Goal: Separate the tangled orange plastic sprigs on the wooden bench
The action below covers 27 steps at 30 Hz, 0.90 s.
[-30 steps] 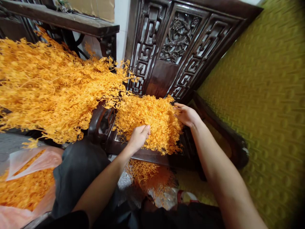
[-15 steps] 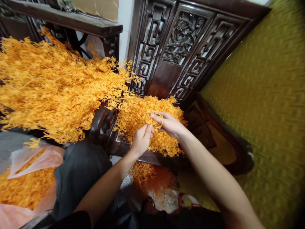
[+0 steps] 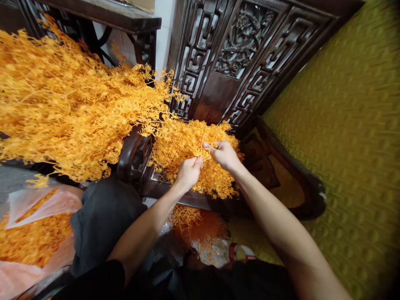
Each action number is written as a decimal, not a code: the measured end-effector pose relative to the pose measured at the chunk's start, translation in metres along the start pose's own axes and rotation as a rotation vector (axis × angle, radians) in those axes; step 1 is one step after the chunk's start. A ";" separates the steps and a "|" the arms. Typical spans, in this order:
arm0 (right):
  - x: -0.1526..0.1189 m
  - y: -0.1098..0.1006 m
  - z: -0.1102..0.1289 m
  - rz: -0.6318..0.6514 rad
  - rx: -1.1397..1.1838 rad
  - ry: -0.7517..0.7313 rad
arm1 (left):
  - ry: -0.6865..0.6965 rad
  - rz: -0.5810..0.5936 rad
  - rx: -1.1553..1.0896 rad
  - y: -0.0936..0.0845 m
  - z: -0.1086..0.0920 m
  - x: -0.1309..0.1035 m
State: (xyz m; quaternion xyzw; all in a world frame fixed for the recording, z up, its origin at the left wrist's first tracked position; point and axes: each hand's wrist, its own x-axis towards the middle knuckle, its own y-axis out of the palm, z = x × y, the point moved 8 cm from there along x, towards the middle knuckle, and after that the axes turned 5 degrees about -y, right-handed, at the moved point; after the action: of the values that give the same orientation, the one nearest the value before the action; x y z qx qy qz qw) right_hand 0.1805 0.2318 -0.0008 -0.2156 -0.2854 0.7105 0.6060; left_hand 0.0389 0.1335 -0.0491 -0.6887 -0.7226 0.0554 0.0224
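On the dark carved wooden seat [image 3: 175, 196] in front of you lies a small heap of orange sprigs [image 3: 184, 150], and both your hands meet over its middle: your left hand [image 3: 188, 173] has its fingers curled shut around a tuft of the stems, and your right hand [image 3: 225, 155] pinches a thin sprig [image 3: 204, 152] between thumb and forefinger just beside the left, the two hands almost touching. That sprig looks fine and branching, so a sharp tug could snap it or strip its tips rather than free it whole. Because the strands are tangled into each other, pulling one may drag a clump along, and the heap already hangs over the front edge of the seat, so loose pieces could slide off onto the floor, where some orange bits [image 3: 187, 218] lie by your shoe [image 3: 242, 253]. To your left the much larger mass of orange branches [image 3: 68, 100] reaches right up to the small heap, and its tips could snag on what you lift. Below it, an open plastic bag [image 3: 34, 233] with more orange material sits well apart from your hands, beyond your dark-clothed knee [image 3: 103, 225].
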 end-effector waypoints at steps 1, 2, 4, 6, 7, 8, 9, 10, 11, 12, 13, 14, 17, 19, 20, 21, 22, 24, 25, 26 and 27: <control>0.006 -0.013 -0.013 -0.111 0.008 0.043 | -0.015 0.018 0.003 0.001 0.002 -0.003; 0.011 -0.028 -0.027 -0.214 0.041 0.090 | -0.024 0.043 0.005 0.002 0.004 -0.006; 0.021 -0.055 -0.055 -0.297 0.235 0.157 | -0.044 0.081 -0.023 0.000 0.007 -0.013; 0.030 -0.069 -0.075 -0.231 0.405 0.207 | -0.086 0.087 -0.112 -0.005 0.011 -0.014; 0.033 -0.072 -0.079 -0.185 0.449 0.216 | -0.108 0.085 -0.165 -0.006 0.013 -0.012; 0.034 -0.073 -0.080 -0.148 0.458 0.214 | -0.121 0.086 -0.210 -0.007 0.014 -0.010; 0.034 -0.071 -0.078 -0.126 0.439 0.198 | -0.124 0.089 -0.241 -0.006 0.013 -0.008; 0.034 -0.068 -0.074 -0.112 0.406 0.171 | -0.116 0.097 -0.255 -0.005 0.012 -0.005; 0.034 -0.063 -0.070 -0.102 0.366 0.142 | -0.099 0.105 -0.256 -0.003 0.010 -0.004; 0.035 -0.057 -0.066 -0.094 0.321 0.114 | -0.080 0.114 -0.249 -0.001 0.009 -0.002; 0.036 -0.052 -0.063 -0.093 0.270 0.091 | -0.062 0.124 -0.235 0.000 0.007 -0.002; 0.038 -0.049 -0.061 -0.103 0.206 0.071 | -0.049 0.135 -0.217 0.000 0.005 -0.002; 0.041 -0.057 -0.044 -0.243 -0.048 -0.080 | -0.006 0.161 -0.111 -0.003 0.000 -0.002; 0.033 -0.067 -0.016 -0.361 -0.164 -0.262 | 0.073 0.137 0.048 -0.009 -0.009 -0.003; 0.025 -0.071 0.001 -0.397 -0.174 -0.350 | 0.126 0.111 0.157 -0.012 -0.015 -0.003; 0.015 -0.072 0.020 -0.401 -0.153 -0.425 | 0.180 0.083 0.277 -0.014 -0.021 -0.005; 0.006 -0.071 0.039 -0.372 -0.112 -0.483 | 0.228 0.060 0.398 -0.015 -0.026 -0.006; -0.013 -0.054 0.077 -0.136 -0.035 -0.606 | 0.300 0.056 0.610 -0.013 -0.034 -0.012; -0.023 -0.039 0.094 0.052 -0.018 -0.660 | 0.328 0.073 0.685 -0.010 -0.036 -0.015; -0.033 -0.024 0.106 0.237 -0.019 -0.696 | 0.354 0.096 0.742 -0.008 -0.038 -0.018; -0.043 -0.010 0.113 0.412 -0.035 -0.719 | 0.379 0.118 0.785 -0.006 -0.040 -0.021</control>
State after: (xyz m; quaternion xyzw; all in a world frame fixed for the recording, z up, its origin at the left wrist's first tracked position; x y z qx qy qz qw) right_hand 0.1217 0.1742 0.0881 -0.0167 -0.4419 0.8420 0.3089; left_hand 0.0382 0.1138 -0.0076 -0.6662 -0.5894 0.1996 0.4111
